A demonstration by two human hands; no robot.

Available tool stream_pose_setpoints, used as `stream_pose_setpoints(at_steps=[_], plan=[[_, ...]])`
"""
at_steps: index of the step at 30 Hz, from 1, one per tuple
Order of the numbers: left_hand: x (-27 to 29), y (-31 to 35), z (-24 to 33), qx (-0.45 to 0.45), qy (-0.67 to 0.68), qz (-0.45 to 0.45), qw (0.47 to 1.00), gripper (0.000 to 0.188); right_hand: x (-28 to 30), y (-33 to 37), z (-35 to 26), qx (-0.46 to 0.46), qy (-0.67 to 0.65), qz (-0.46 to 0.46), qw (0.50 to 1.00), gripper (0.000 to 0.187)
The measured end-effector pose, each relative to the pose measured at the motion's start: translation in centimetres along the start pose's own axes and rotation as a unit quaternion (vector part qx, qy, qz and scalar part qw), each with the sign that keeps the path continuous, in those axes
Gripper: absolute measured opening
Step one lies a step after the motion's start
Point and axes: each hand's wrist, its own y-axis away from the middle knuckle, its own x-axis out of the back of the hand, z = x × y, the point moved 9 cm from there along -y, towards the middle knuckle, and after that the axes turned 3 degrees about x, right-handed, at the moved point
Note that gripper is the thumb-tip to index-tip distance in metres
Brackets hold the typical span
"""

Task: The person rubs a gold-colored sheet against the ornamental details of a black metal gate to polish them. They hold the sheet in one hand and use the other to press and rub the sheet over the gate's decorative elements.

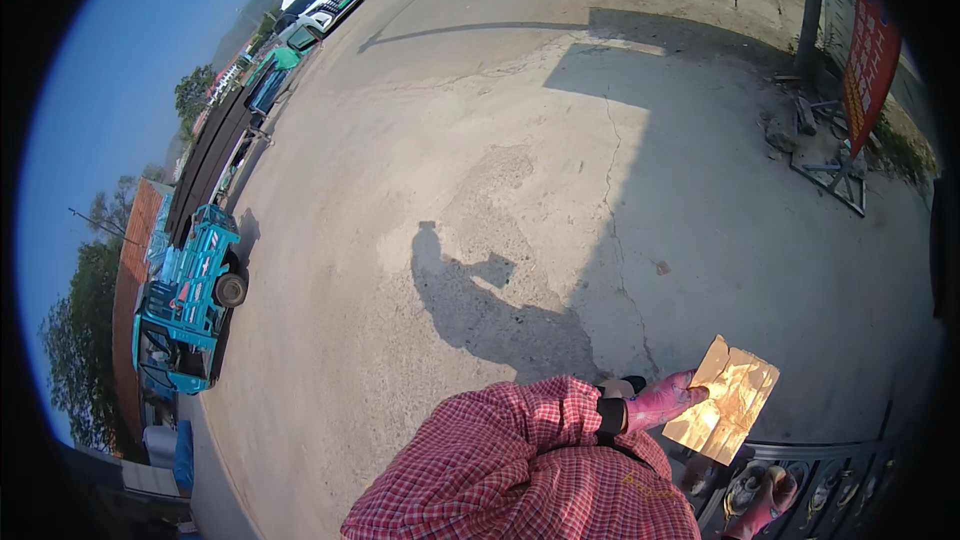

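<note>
My left hand (668, 402), in a pink glove, is closed on the near edge of a piece of cardboard (728, 402). The cardboard is brown and creased, with bright gold-toned patches on its face. It is held up beside a dark metal grille (850, 455) with rounded ornaments between its bars. My right hand (766, 505), also in a pink glove, is low at the grille, next to an ornament (742, 490). Its fingers look curled, but what they hold is too small to make out. A red checked sleeve (560, 410) with a dark cuff covers my left arm.
Cracked concrete (420, 140) spreads ahead, with my shadow (480, 305) on it. A blue three-wheeled cargo vehicle (190, 280) stands at the left, and a white car (325, 5) farther off. At the right, a red banner (868, 70) hangs on a metal stand (835, 180).
</note>
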Motion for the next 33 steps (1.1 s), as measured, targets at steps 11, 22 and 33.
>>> stream_pose_setpoints(at_steps=[11,22,33], plan=[[2.7,6.0,5.6,-0.106,0.011,0.115,0.988,0.035,-12.1,0.2,-20.0,0.048,-0.113,-0.126,0.984,0.029],[1.3,11.7,-1.8,-0.165,0.104,0.25,0.948,0.036,-15.8,2.4,-21.5,0.054,-0.098,-0.323,0.94,0.028],[-3.1,11.3,0.7,-0.123,0.093,0.182,0.971,0.029,-10.5,-2.4,-19.5,0.132,-0.161,-0.3,0.931,0.04]])
